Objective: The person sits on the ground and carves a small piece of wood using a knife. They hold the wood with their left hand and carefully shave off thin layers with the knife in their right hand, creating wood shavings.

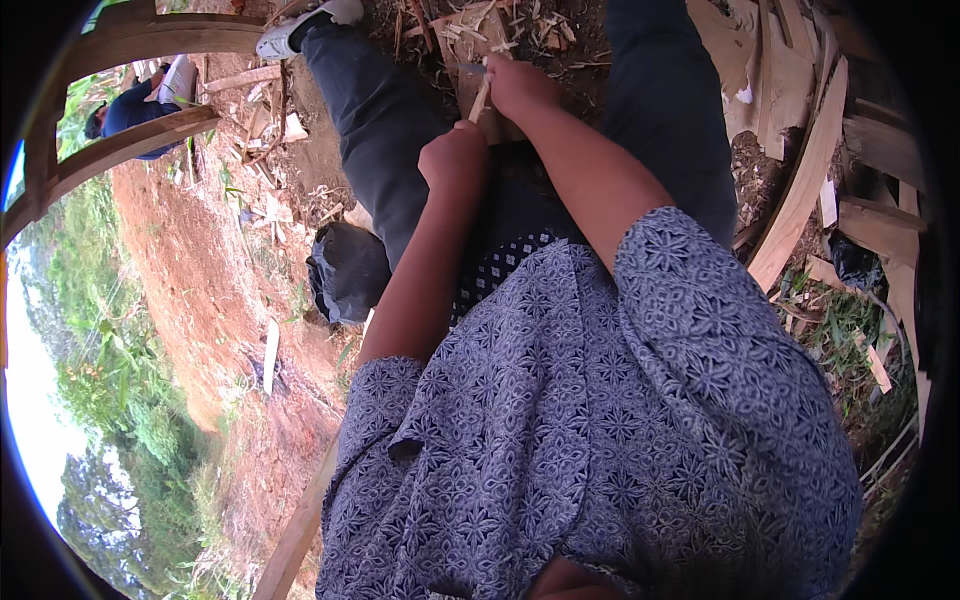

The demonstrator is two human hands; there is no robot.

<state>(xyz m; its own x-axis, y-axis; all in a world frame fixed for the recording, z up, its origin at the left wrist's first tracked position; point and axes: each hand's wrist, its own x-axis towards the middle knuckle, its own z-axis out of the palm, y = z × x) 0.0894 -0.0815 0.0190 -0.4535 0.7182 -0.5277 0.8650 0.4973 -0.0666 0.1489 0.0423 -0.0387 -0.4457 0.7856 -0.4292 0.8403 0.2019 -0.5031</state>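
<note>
My left hand (452,158) is closed low between my legs, gripping the near end of a thin pale wooden stick (480,102). The stick runs up toward my right hand (522,88), which is closed just beyond it. From the right fist a narrow grey knife blade (468,69) points left across the far part of the stick; the handle is hidden in the fingers. Behind both hands lies a flat piece of wood (478,38) scattered with pale shavings.
A dark plastic bag (350,270) sits by my left leg. Long wooden planks (808,190) lean at the right. Wood chips litter the reddish dirt ground (185,280). Another person (135,108) is at the far left, behind curved wooden beams (135,150).
</note>
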